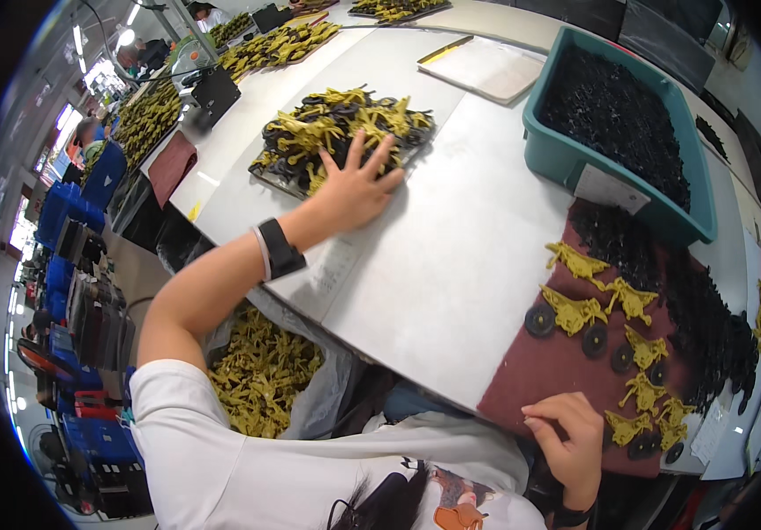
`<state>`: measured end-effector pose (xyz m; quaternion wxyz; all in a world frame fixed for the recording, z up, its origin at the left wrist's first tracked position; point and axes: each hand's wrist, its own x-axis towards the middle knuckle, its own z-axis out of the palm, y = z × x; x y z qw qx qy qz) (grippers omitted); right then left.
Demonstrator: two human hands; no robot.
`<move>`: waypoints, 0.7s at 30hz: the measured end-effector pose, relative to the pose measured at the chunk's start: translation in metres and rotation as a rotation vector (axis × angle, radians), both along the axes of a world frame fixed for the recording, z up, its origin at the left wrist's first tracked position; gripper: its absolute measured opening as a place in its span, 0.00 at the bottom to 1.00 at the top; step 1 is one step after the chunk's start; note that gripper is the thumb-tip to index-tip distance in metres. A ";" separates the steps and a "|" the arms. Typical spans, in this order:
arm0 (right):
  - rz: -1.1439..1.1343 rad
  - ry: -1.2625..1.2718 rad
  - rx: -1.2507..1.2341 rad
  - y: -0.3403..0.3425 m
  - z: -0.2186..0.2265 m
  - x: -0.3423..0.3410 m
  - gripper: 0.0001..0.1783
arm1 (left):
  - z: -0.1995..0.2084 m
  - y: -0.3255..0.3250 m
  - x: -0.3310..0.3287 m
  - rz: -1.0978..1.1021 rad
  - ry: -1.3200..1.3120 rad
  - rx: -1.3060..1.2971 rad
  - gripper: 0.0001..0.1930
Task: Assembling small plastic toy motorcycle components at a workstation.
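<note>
My left hand [358,187] reaches far over the table, its fingers spread on a heap of olive-yellow plastic toy pieces with black wheels [310,128]. A flat tray [276,184] carries that heap. Close to my body, my right hand [567,439] is curled beside the edge of a maroon cloth [522,375], thumb and index finger pressed together. Whatever is between those fingertips, if anything, is too small to name. Several yellow toy pieces [575,311] lie on the cloth, with black wheels [540,320] at or beside them.
A teal bin [557,168] of small black parts stands at the far right, and loose black parts [707,322] spread in front of it. A white shallow tray [486,71] lies behind. Below the table's left edge, a lined container holds yellow pieces [265,371].
</note>
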<state>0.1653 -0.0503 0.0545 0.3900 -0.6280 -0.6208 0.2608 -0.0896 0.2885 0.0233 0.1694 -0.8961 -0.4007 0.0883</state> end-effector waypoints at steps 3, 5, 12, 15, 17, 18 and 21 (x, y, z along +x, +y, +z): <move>-0.019 0.038 -0.043 0.019 0.007 -0.020 0.07 | 0.004 0.070 -0.043 -0.017 0.081 0.095 0.23; -0.041 0.071 -0.101 0.033 0.010 -0.025 0.08 | 0.014 0.106 -0.072 -0.174 -0.026 0.223 0.25; 0.067 0.036 -0.115 0.071 0.010 -0.033 0.08 | 0.012 0.219 -0.207 0.843 -1.327 0.164 0.31; 0.084 0.058 -0.130 0.081 0.006 -0.032 0.07 | -0.002 0.240 -0.205 1.073 -1.642 -0.338 0.36; 0.080 0.074 -0.142 0.086 0.003 -0.032 0.06 | -0.027 0.282 -0.240 1.095 -1.767 -0.439 0.34; 0.074 0.084 -0.141 0.087 0.000 -0.030 0.06 | -0.042 0.306 -0.263 1.016 -1.785 -0.430 0.29; -0.021 0.042 -0.180 0.092 -0.006 -0.029 0.05 | -0.058 0.323 -0.197 1.086 -1.895 -0.395 0.19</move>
